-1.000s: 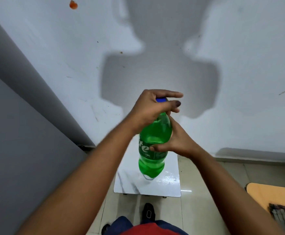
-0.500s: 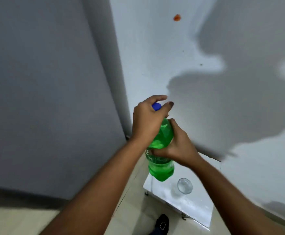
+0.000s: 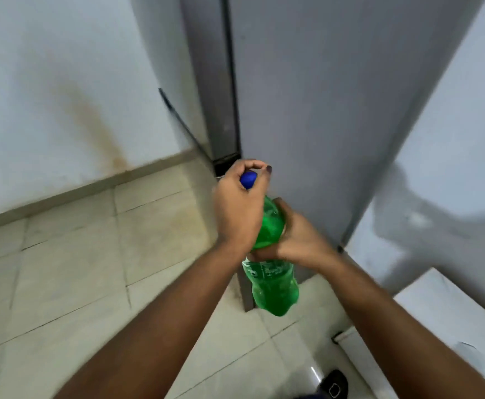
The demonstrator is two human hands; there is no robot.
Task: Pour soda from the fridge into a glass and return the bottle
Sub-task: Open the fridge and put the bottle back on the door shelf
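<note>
While the right hand [image 3: 298, 243] wraps the green bottle [image 3: 273, 283] mid-body to steady it in the air before the closed grey fridge [image 3: 322, 110], the left hand [image 3: 239, 211] pinches the blue cap [image 3: 248, 179], probably to tighten it.

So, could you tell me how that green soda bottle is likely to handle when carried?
The green soda bottle looks nearly full, so probably heavy. Its thin plastic likely flexes under the right hand. The left hand grips the blue cap, suggesting it needs steadying.

Home kitchen corner, grey fridge [image 3: 336, 110], tiled floor [image 3: 77, 269]
</note>
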